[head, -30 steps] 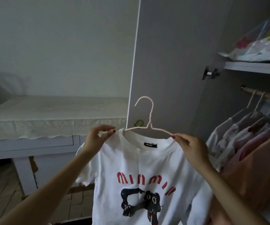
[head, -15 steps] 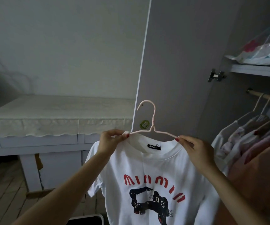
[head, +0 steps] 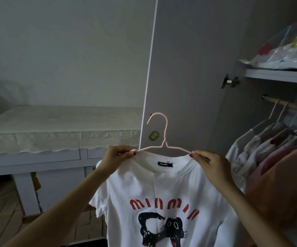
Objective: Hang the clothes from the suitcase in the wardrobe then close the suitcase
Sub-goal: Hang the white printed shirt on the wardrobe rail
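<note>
A white T-shirt [head: 162,189] with red letters and a black cat print hangs on a thin pink hanger [head: 165,139] in front of me. My left hand [head: 117,157] pinches the shirt's left shoulder at the hanger's arm. My right hand [head: 211,164] pinches the right shoulder at the other arm. The hanger's hook stands upright before the open wardrobe door [head: 188,68]. The wardrobe rail [head: 286,105] runs at the right, with several hung garments [head: 269,148] below it. The suitcase is out of view.
A white table with a lace cloth [head: 55,127] stands at the left against the wall. A shelf [head: 277,75] above the rail holds a clear plastic bag [head: 286,50] of fabric. A door hinge [head: 230,81] sticks out near the shelf. Wooden floor lies at lower left.
The view has shifted, so the shirt and hanger sit slightly lower and more to the right. My left hand has moved its pinch closer in along the shoulder. Both hands keep hold.
</note>
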